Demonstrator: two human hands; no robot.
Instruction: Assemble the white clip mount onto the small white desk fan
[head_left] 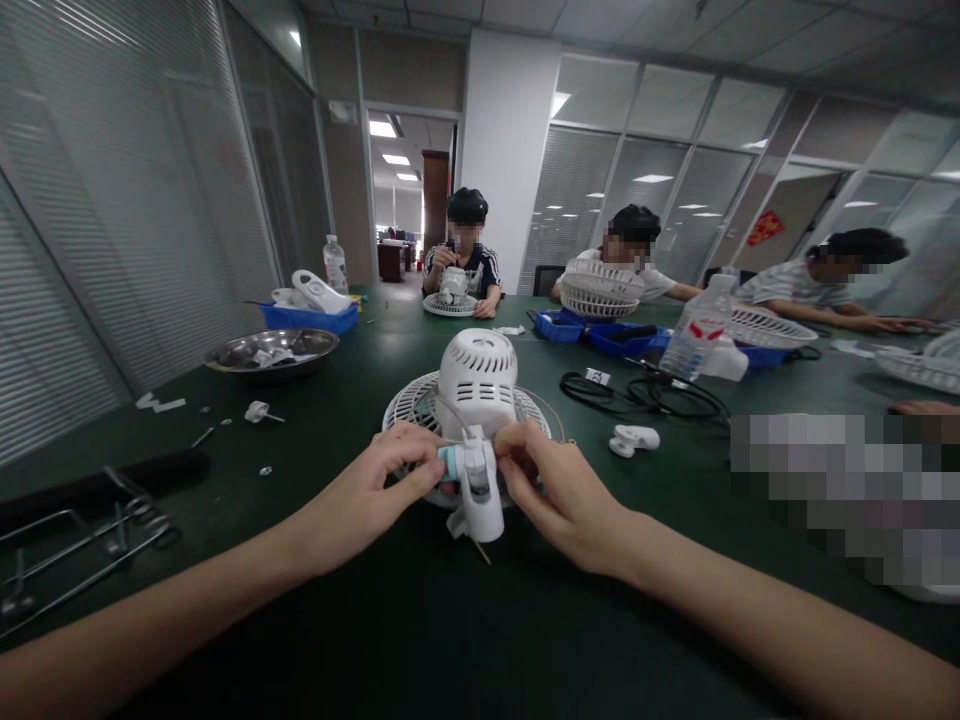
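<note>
A white fan motor housing stands on a round white fan grille on the table before me. From its near side juts a white pivot joint, tilted down toward me. My left hand pinches a light blue knob at the joint's left side. On the right side, the bent fingers of my right hand press together against the joint; whatever lies between those fingertips is hidden. A thin wire or rod tip pokes out below the joint.
To the left are a metal bowl, a blue tray with white parts, and a metal wire stand. On the right lie a white clip part, black cables and a plastic bottle. Several people sit around the table.
</note>
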